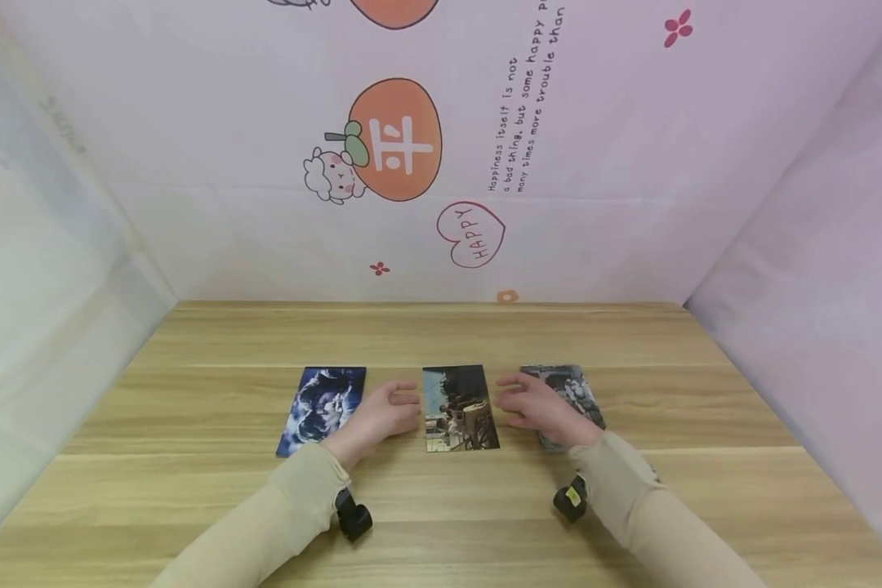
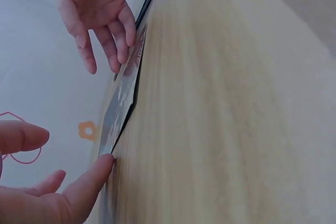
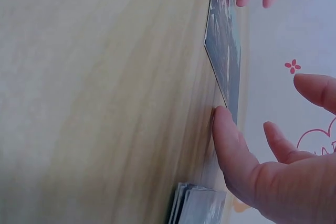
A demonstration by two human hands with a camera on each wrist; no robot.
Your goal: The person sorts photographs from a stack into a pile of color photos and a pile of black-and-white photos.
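Flat on the wooden table lies a picture card (image 1: 456, 408) showing figures outdoors. My left hand (image 1: 385, 412) is just off its left edge, fingers loosely bent with nothing in them; in the left wrist view the thumb (image 2: 94, 184) overlaps the card's edge. On the opposite side, my right hand (image 1: 536, 404) hovers with spread, relaxed fingers, its thumb (image 3: 231, 140) close to a card corner in the right wrist view. Partly behind the left hand is a blue-and-white picture card (image 1: 316, 404). Greyish picture cards (image 1: 576, 392), stacked in layers (image 3: 202, 205), are partly hidden by the right hand.
The wooden table (image 1: 441, 506) ends at a white printed backdrop (image 1: 588, 237), with pale cloth sides (image 1: 51, 310) at left and right. Black wrist devices (image 1: 353, 518) hang below both cuffs.
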